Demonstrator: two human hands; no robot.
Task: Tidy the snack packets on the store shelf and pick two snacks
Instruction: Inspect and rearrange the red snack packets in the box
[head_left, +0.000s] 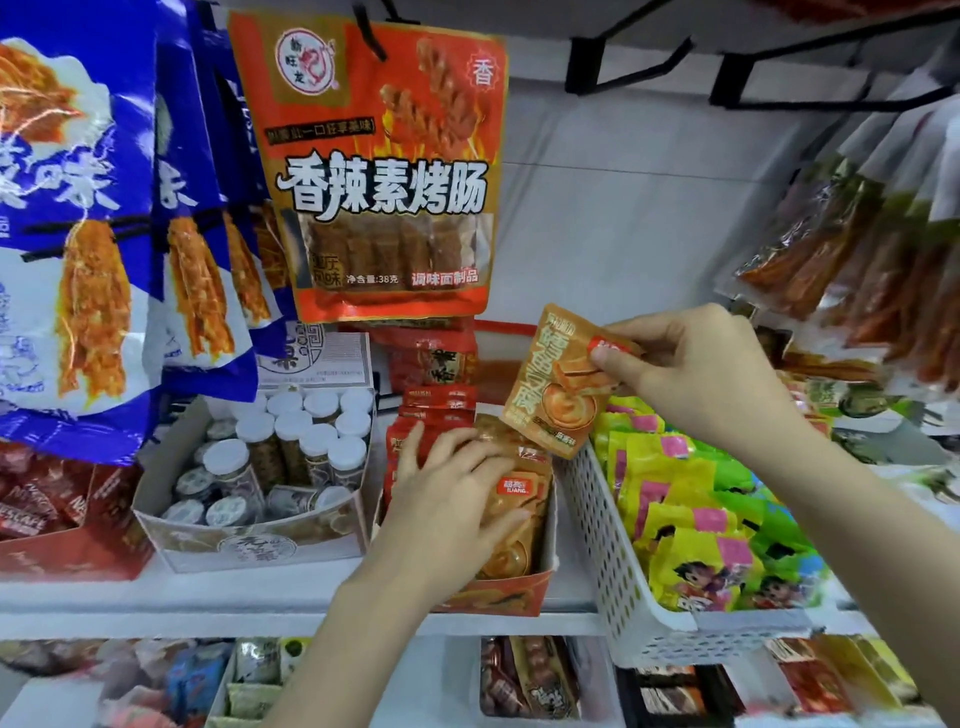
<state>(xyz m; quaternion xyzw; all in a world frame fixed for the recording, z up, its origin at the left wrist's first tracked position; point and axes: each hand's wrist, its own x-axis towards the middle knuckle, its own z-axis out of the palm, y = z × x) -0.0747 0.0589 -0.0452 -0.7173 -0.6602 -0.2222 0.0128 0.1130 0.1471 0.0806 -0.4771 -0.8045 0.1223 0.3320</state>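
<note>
The left hand (457, 499) is lying spread and flat on glossy orange packets (511, 525) filling a cardboard box (524, 592); the right hand (696, 374) is pinching one flat orange packet (556, 384) above it, beside a perforated white basket (602, 525) of yellow sachets (691, 525).

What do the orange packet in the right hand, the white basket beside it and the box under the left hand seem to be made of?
Orange packet: looks like thin glossy plastic film or foil laminate, printed, with a flat sealed edge. White basket: apparently rigid moulded plastic, matte, its wall pierced by regular slots. Box: probably printed cardboard; thin cut edges, folded corner. Lining cannot be told.
</note>
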